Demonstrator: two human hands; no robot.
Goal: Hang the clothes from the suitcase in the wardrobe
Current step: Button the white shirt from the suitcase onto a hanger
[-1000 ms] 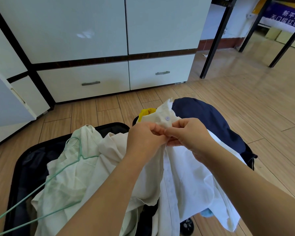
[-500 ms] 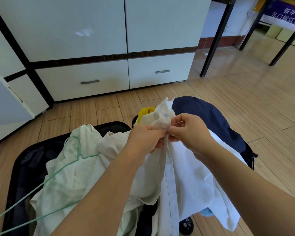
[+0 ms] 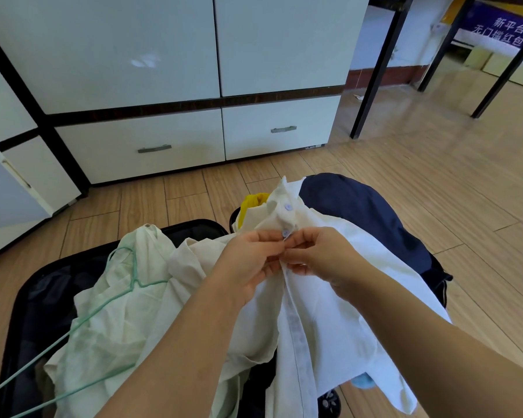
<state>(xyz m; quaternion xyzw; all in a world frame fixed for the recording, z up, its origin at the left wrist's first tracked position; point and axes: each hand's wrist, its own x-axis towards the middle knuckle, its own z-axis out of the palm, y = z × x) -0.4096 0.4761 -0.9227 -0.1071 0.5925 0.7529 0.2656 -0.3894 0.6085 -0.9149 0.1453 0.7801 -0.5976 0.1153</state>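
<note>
Both hands are up at the white shirt (image 3: 323, 297), held over the open suitcase (image 3: 31, 300). The left hand (image 3: 248, 260) pinches the placket edge just under a pale button (image 3: 286, 233); the right hand (image 3: 323, 257) pinches the facing edge, fingertips nearly touching the left's. Above the fingers the collar (image 3: 280, 203) stands crumpled, a second button showing on it. Below them the placket hangs in a long straight strip.

The shirt looks thin, light and limp, creasing wherever it is gripped; I'd take it by the collar or shoulders, since the body will just slump. Left of the left hand lies a pale green garment (image 3: 115, 306), wrinkled, with a thin green wire hanger (image 3: 124, 285) across it. Beyond the right hand sits a dark navy heap (image 3: 363, 215), smooth and heavier-looking.
</note>
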